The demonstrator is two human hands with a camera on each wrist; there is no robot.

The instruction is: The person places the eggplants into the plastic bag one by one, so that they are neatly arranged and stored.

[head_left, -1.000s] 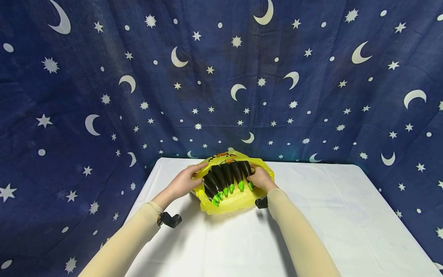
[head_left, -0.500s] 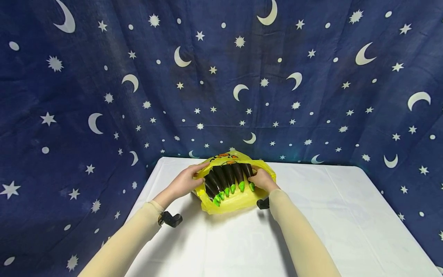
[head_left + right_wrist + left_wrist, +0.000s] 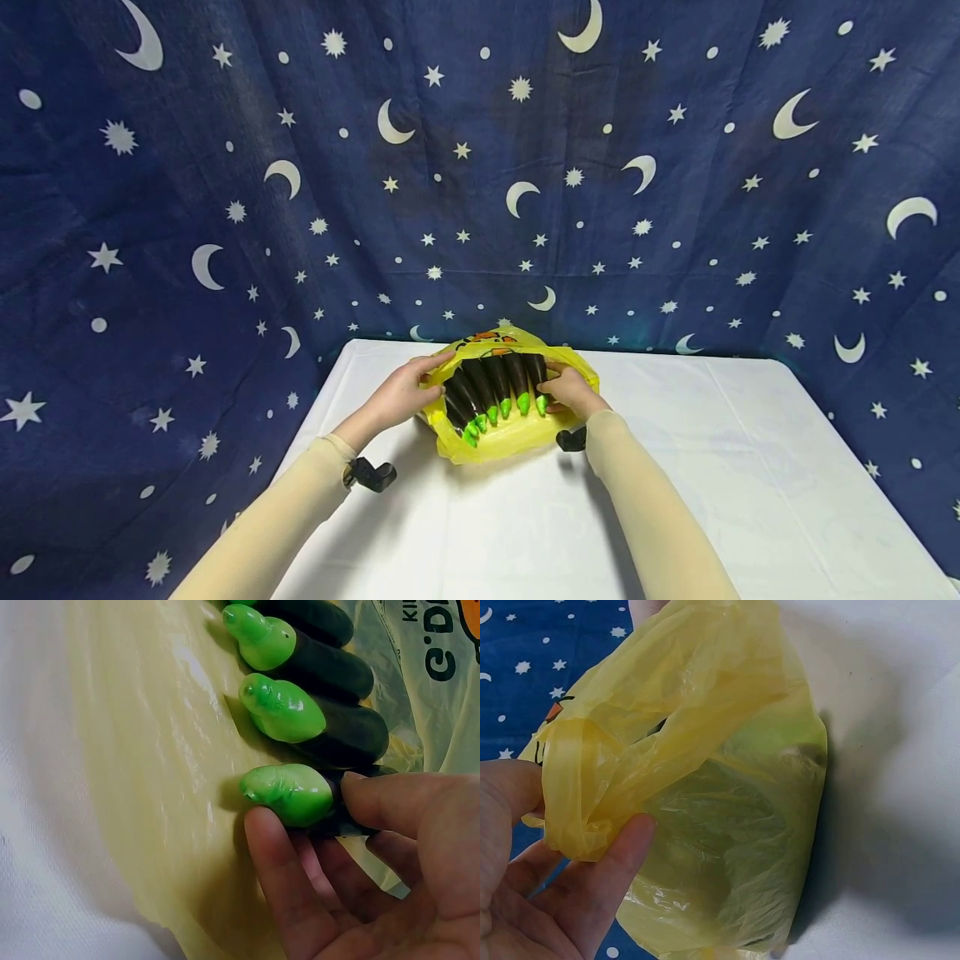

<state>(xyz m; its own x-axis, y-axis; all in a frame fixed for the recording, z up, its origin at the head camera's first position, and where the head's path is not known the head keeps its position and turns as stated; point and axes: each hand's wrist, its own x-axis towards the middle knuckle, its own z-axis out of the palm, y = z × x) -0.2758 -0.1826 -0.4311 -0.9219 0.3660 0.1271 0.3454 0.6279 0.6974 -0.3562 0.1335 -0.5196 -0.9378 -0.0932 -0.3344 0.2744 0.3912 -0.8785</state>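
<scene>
A yellow plastic bag (image 3: 517,442) lies on its side with its mouth facing me. Inside it several dark toy eggplants (image 3: 492,382) with bright green stem ends are lined up side by side. My left hand (image 3: 397,396) holds the bag's left rim; in the left wrist view its fingers (image 3: 626,859) are around the bag's yellow handle. My right hand (image 3: 566,389) reaches inside the mouth at the right. The right wrist view shows its thumb and fingers gripping the rightmost eggplant (image 3: 289,795) near the green end. The eggplants' far ends are hidden deeper in the bag.
A white cloth covers the table (image 3: 712,467) beneath the bag. Behind it hangs a dark blue curtain (image 3: 450,200) with white moons and stars. Black straps with small mounts sit at both wrists.
The rightmost eggplant's green end has shifted slightly left, closer to its neighbour, with my right hand on it. My left hand stays at the bag's rim. The head view has shifted slightly.
</scene>
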